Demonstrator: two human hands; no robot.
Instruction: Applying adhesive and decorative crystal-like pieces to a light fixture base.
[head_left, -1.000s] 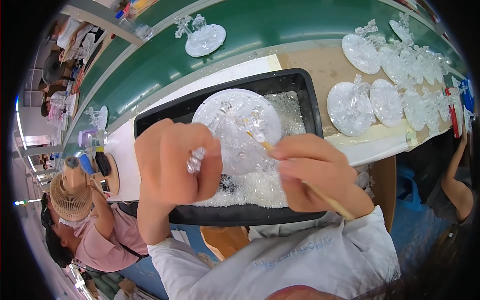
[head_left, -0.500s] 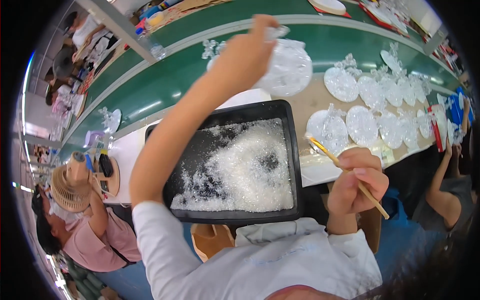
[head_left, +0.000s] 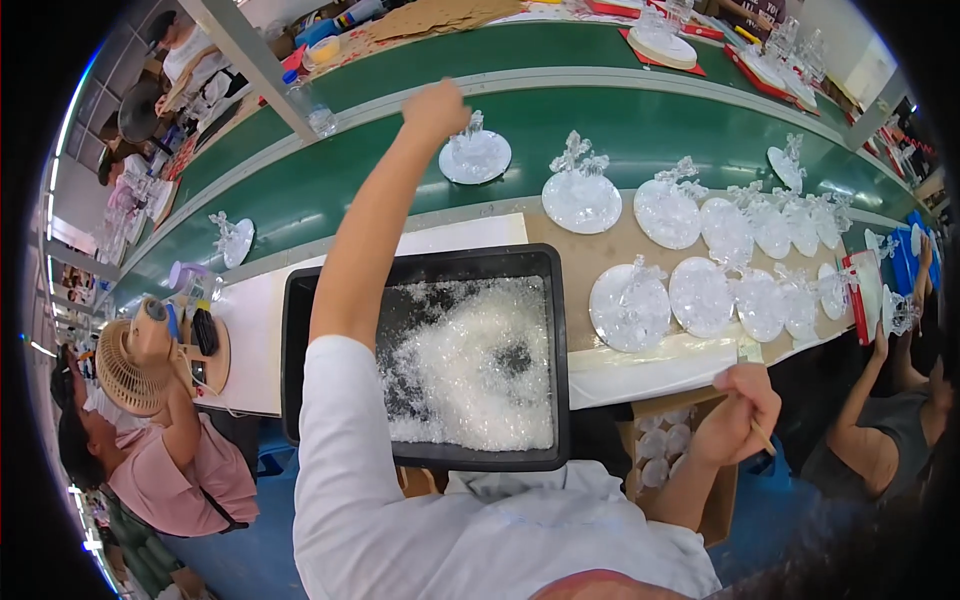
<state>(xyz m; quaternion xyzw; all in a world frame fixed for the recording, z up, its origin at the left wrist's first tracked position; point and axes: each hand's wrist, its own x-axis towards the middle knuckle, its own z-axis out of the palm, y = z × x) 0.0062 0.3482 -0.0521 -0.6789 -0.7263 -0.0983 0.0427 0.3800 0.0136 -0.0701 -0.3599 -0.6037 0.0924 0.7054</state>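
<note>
On the green conveyor, a round white base with a clear ornament standing on it [head_left: 476, 155] lies at the fingertips of my outstretched left hand [head_left: 437, 108]. The fingers are closed at the ornament's top; their far side is hidden. My right hand [head_left: 738, 415] is closed around a thin wooden-handled paintbrush [head_left: 750, 352], its pale tip pointing away from me and its handle end sticking out below. Between my arms is a black tray [head_left: 562, 365] holding loose white, glittery granules [head_left: 490, 370]. Another glittery white disc with a clear ornament [head_left: 580, 200] rests past the tray's far right corner.
Two rows of similar discs [head_left: 700, 297] cover the brown board at right. Below the table edge, an open carton [head_left: 720, 500] holds round clear pieces. A beige fan [head_left: 130, 365] and a person in pink [head_left: 190, 460] are at left; another person [head_left: 885, 435] works at right.
My left hand has left one disc on the board and moved left to another on the conveyor. My right hand has lowered, tilting the brush away. The view has shifted.
</note>
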